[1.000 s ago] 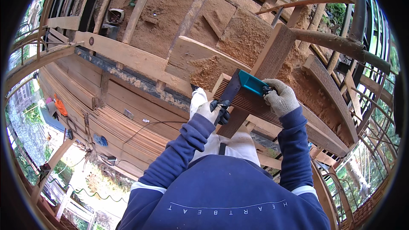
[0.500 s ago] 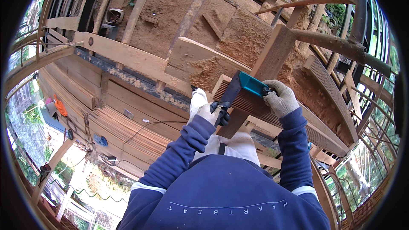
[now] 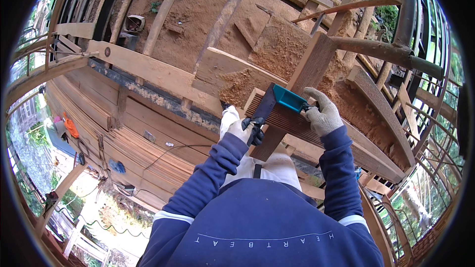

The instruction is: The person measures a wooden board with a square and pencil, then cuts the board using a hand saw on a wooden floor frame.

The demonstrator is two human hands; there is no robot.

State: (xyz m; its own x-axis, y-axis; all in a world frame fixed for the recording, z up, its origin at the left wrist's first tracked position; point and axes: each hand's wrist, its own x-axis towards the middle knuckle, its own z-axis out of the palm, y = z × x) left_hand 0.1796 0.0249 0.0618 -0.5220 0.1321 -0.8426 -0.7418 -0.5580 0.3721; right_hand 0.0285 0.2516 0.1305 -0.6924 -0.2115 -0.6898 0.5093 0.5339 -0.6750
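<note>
An L-shaped tool with a teal part (image 3: 290, 99) and a dark arm (image 3: 265, 106) lies across a grooved brown board (image 3: 287, 118). My left hand (image 3: 249, 131), in a light glove with dark finger coating, is closed around the dark arm's near end. At the teal part's right end is my gloved right hand (image 3: 322, 114), its index finger raised. Its thumb side closes on a small dark thing that I cannot make out. A smooth brown plank (image 3: 311, 64) crosses beneath the grooved board.
A sawdust-covered board (image 3: 237, 76) lies beyond my hands. Long stacked planks (image 3: 141, 148) fill the left side. A curved grooved board (image 3: 381, 111) and a metal pipe frame (image 3: 381, 48) stand at the right. Sandy ground with scraps shows ahead.
My right hand has shifted slightly left, and its index finger has lifted. The teal part sits slightly further left in view. My left hand keeps its grip.
</note>
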